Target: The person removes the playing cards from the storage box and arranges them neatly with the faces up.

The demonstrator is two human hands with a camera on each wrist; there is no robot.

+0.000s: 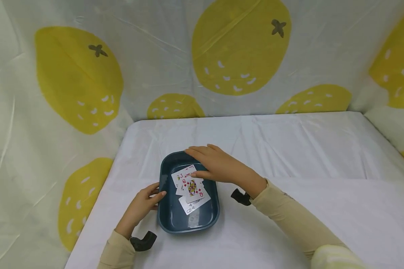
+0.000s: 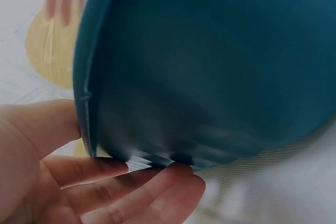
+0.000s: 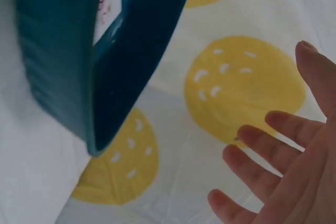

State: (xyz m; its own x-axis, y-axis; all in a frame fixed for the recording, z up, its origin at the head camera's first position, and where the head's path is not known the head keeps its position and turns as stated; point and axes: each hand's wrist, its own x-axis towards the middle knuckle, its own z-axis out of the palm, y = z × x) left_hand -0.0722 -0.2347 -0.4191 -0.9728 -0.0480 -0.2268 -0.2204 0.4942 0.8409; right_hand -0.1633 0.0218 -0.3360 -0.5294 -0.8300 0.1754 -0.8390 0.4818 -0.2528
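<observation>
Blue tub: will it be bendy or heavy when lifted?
The blue tub is probably stiff, showing no clear bend at the left hand; likely light, since its walls look thin. Its playing cards might slide if tilted, because its floor looks shiny.

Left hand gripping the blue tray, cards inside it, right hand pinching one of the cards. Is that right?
Not quite: the right hand pinches nothing; the right wrist view shows it spread open. The left hand does grip the blue tray, with the cards inside it.
</observation>
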